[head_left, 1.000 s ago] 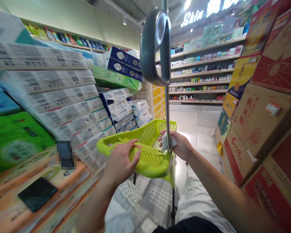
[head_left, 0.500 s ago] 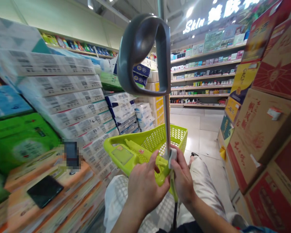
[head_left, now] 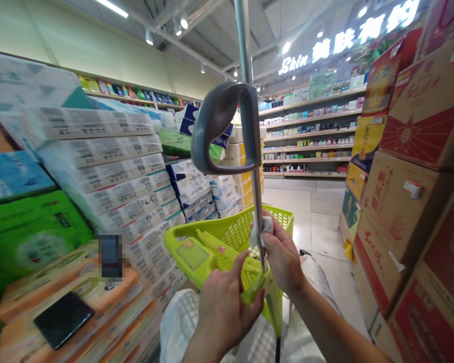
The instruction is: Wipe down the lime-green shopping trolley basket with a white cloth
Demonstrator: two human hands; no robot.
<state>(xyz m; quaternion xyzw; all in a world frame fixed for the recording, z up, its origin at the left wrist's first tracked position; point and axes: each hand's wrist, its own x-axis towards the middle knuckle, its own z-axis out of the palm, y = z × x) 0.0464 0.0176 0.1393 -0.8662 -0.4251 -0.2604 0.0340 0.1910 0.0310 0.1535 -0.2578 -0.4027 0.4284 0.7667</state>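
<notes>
A shiny metal pole (head_left: 259, 217) with a grey loop handle (head_left: 258, 136) rises upright in front of me. Its lower end meets a lime-green plastic piece at a shopping basket (head_left: 208, 222). My right hand (head_left: 285, 259) presses a white cloth or tissue (head_left: 267, 224) round the pole, above the green piece. Lower and to the left, my left hand (head_left: 227, 302) grips the green handle (head_left: 254, 288) between thumb and fingers, its index finger pointing up. The basket rests close to my knees, and its inside is partly hidden by my hands.
Stacked tissue packs (head_left: 109, 146) stand to the left. A black phone-like slab (head_left: 64, 318) lies on orange packs (head_left: 109, 302), near a blurred-out device (head_left: 111, 257). Cardboard boxes (head_left: 393, 201) are piled on the right. Product shelves (head_left: 310, 126) line the back beyond a tiled floor (head_left: 318, 217).
My right hand has moved up the pole with the white cloth. The left hand stays on the green handle. The grey handle now appears lower as the view tilted up.
</notes>
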